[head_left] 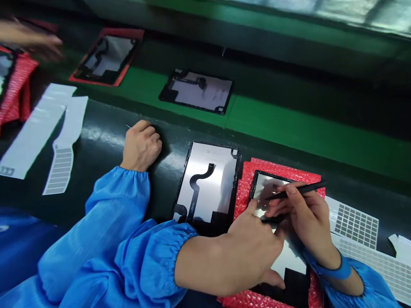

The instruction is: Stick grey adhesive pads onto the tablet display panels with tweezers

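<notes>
My right hand (pixel 310 218), with a blue band at the wrist, grips a slim black pointed tool (pixel 310 187), perhaps tweezers. Its tip points left over a tablet display panel (pixel 290 259) with a silvery back and black edges. Across that panel's left side reaches my left hand (pixel 233 252), fingers spread, partly covering it. Whether the fingertips press on the panel I cannot tell. Under it lies red bubble wrap (pixel 282 165). Just to the left is a second display panel (pixel 212 186), face down, with a curved black flex cable (pixel 195 184).
A co-worker's fist (pixel 143 145) rests left of the second panel. Further panels lie on the green strip, one bare (pixel 202 91), one on red wrap (pixel 107 57). White label sheets (pixel 59 169) lie left, gridded sticker sheets (pixel 356 224) right. Another person's blurred hand (pixel 35 38) shows top left.
</notes>
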`<action>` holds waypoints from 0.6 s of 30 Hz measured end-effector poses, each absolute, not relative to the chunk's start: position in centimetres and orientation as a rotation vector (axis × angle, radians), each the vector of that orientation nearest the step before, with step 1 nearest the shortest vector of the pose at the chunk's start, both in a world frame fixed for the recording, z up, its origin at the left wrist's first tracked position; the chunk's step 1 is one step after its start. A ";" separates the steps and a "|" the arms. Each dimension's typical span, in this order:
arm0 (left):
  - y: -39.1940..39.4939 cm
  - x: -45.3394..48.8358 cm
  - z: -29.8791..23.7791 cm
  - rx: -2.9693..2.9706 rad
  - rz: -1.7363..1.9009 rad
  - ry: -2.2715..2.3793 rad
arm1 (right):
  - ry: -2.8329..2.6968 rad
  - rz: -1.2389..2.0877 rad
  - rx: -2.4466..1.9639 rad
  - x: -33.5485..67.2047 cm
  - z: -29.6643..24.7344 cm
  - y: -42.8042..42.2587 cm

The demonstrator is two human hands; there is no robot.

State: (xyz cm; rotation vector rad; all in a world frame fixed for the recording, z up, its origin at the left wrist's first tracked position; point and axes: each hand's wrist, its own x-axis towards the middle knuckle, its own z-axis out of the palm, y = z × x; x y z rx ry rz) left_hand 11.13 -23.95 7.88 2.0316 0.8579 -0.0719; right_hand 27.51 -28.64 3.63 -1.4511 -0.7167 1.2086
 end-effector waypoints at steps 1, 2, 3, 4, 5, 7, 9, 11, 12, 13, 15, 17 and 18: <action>-24.3 11.1 8.5 2.147 -0.114 0.707 | -0.710 1.187 -1.408 28.0 4.1 -28.9; -24.4 10.8 9.1 2.250 -0.170 0.591 | -0.710 1.156 -1.374 28.6 4.5 -29.4; -24.3 10.3 9.6 2.319 -0.236 0.551 | -0.712 1.113 -1.350 29.3 5.0 -29.9; -24.2 9.6 9.9 2.340 -0.300 0.621 | -0.714 1.066 -1.338 30.2 5.4 -30.6; -24.0 8.9 10.0 2.329 -0.366 0.752 | -0.713 1.024 -1.332 31.0 5.7 -31.3; -23.7 7.8 9.6 2.269 -0.453 1.012 | -0.696 0.955 -1.334 32.8 5.8 -32.8; -23.8 7.0 8.5 2.198 -0.452 1.158 | -0.650 0.914 -1.364 34.2 5.1 -34.1; -24.0 6.6 7.2 2.082 -0.316 1.219 | -0.582 0.906 -1.421 35.2 3.9 -35.0; -24.1 6.5 6.7 2.017 -0.228 1.234 | -0.543 0.910 -1.447 35.4 3.3 -35.4; -24.2 6.5 6.4 1.960 -0.148 1.245 | -0.503 0.918 -1.465 35.6 2.8 -35.6; -24.3 6.7 6.2 1.900 -0.041 1.245 | -0.432 0.930 -1.480 35.6 1.8 -35.9; -24.5 7.2 6.5 1.904 0.009 1.251 | -0.377 0.925 -1.470 35.7 1.0 -36.2; -24.7 7.5 6.7 1.880 0.079 1.252 | -0.354 0.908 -1.466 35.8 0.5 -36.4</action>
